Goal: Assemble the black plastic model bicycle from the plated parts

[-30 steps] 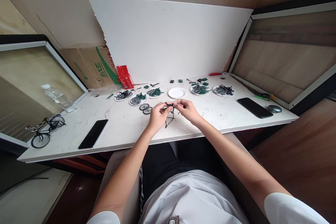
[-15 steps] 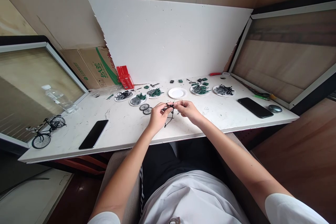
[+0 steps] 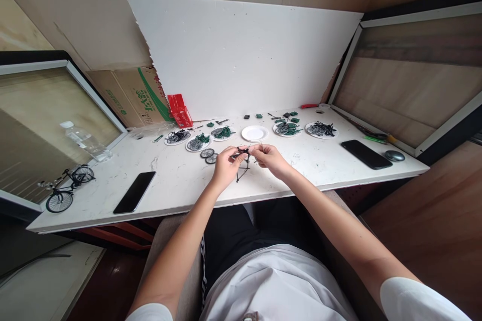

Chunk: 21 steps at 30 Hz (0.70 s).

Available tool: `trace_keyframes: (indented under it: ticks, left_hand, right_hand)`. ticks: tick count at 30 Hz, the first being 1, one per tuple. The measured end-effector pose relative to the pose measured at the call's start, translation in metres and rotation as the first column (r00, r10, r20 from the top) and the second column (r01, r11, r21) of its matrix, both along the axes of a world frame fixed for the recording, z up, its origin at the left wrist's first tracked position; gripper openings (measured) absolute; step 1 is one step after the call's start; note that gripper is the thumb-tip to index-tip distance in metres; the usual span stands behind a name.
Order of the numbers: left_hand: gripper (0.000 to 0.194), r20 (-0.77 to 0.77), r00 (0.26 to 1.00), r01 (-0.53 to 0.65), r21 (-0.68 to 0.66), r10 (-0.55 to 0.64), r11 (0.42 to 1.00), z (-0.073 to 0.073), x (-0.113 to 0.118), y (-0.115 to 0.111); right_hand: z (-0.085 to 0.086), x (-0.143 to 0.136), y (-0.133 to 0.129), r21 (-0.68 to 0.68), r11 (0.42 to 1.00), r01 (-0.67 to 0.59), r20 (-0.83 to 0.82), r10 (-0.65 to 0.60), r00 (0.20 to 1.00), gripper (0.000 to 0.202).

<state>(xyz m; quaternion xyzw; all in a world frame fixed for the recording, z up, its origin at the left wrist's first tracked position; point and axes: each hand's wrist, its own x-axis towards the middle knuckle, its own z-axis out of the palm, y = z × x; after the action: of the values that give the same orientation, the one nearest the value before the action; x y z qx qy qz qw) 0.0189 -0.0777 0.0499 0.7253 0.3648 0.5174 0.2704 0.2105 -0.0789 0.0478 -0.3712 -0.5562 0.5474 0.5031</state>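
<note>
A small black model bicycle frame (image 3: pixel 243 172) is held between both hands above the front middle of the table; its thin bars hang down below the fingers. My left hand (image 3: pixel 228 164) is closed, pinching the frame from the left. My right hand (image 3: pixel 268 158) is also closed, with thumb and forefinger together at the frame's upper right end; whether a smaller part sits in that pinch is too small to tell. Just left of my left hand, loose black spoked wheels (image 3: pixel 207 153) lie on the table. A white paper plate (image 3: pixel 255 134) stands behind the hands.
Plates of black and green bicycle parts (image 3: pixel 198 142) stand along the back, more (image 3: pixel 322 130) at right. A finished model bicycle (image 3: pixel 66 188), a bottle (image 3: pixel 85 141) and a phone (image 3: pixel 134 192) are at left. Another phone (image 3: pixel 366 154) and a silver round object (image 3: pixel 394 155) lie right.
Both hands stay almost in place on the bicycle frame. The hanging bars have shifted very slightly to the right.
</note>
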Motion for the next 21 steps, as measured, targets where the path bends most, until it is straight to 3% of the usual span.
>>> trace_keyframes:
  ticks: [10,21]
  left_hand:
    - [0.035,0.068,0.998,0.020,-0.059,-0.016,0.998,-0.0017,0.0004,0.0015]
    - [0.036,0.123,0.992,0.048,-0.125,-0.033,0.991,0.0015,0.0031,-0.0007]
  right_hand:
    - [0.0001,-0.0018,-0.0016,0.035,0.999,0.006,-0.012,-0.006,1.000,0.054]
    - [-0.0048,-0.0038,-0.0020,0.275,0.956,0.103,0.047,-0.121,0.992,0.051]
